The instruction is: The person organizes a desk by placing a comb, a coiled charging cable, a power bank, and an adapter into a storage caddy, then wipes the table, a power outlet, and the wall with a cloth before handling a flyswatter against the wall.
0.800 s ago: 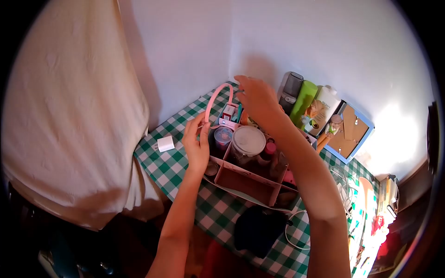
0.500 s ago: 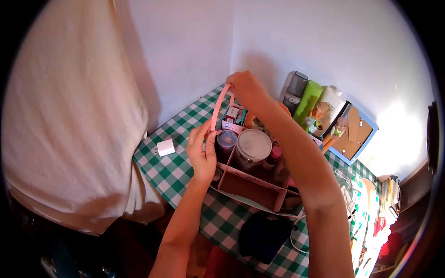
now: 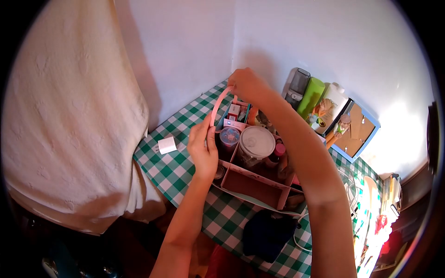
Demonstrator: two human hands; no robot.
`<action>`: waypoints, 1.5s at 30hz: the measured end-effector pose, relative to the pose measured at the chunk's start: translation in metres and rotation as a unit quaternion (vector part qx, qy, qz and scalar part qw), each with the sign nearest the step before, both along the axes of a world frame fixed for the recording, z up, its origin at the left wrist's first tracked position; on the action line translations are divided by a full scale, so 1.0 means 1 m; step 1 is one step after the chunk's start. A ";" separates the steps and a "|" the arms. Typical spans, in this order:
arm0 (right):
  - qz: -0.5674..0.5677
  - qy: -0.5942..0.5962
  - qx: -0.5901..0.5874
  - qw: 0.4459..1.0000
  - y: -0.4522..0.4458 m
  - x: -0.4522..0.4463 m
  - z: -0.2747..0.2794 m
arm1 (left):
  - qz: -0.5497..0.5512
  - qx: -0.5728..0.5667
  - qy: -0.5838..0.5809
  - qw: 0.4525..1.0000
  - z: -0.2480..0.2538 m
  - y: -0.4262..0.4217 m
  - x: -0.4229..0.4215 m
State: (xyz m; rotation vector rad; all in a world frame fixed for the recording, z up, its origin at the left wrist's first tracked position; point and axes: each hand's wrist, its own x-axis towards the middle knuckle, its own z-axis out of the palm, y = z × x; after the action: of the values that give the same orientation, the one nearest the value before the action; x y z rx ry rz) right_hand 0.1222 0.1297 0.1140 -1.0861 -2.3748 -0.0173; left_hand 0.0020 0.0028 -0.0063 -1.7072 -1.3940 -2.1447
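Band (image 3: 219, 103), pink and arched, held between my two hands above the far left part of a compartmented box (image 3: 254, 189). My left hand (image 3: 203, 144) pinches the nearer, lower end between thumb and fingers; my right hand (image 3: 246, 84) reaches across and grips the upper, farther part, its fingertips partly hidden. Gripping at two separate points appears to steady the curve and keep it clear of what stands below. I cannot tell whether the band touches the box.

Partitions seem to keep the contents upright and apart: a large lidded jar (image 3: 257, 142) at the centre, a small jar with a patterned lid (image 3: 229, 135) to its left, a pink-capped bottle (image 3: 280, 149) to its right, and a red-and-white carton (image 3: 234, 111) at the far left. At the far right, a green cylinder (image 3: 311, 97) and a white bottle (image 3: 334, 102) lean back, probably using the wall (image 3: 287, 37) as support. Lettering on the white bottle is partly covered by a figurine; I make out perhaps "AN" and no full brand. The carton's print is too small for me to read.
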 end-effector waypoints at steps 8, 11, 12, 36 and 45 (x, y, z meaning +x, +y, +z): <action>-0.130 -0.169 -0.022 0.977 -0.015 -0.010 0.008 | 0.012 -0.015 0.024 1.000 0.001 -0.004 0.002; -0.127 -0.172 -0.004 0.977 -0.017 -0.012 0.004 | 0.003 -0.030 0.006 1.000 0.006 -0.011 0.004; -0.127 -0.172 -0.003 0.977 -0.015 -0.012 0.001 | -0.001 -0.046 -0.005 0.999 0.007 -0.013 0.004; 0.025 0.209 0.002 0.978 -0.190 0.090 -0.044 | -0.063 -0.236 -0.058 0.968 -0.035 -0.023 -0.017; -0.081 0.287 -0.005 0.954 -0.322 0.184 -0.089 | -0.140 -0.047 0.032 0.989 0.005 -0.148 0.077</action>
State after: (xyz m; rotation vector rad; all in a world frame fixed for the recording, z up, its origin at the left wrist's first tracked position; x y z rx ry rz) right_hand 0.3064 -0.1927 0.0248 -1.1065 -1.7656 0.2239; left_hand 0.0790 -0.1457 -0.0010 -2.1002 -1.3272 -2.1643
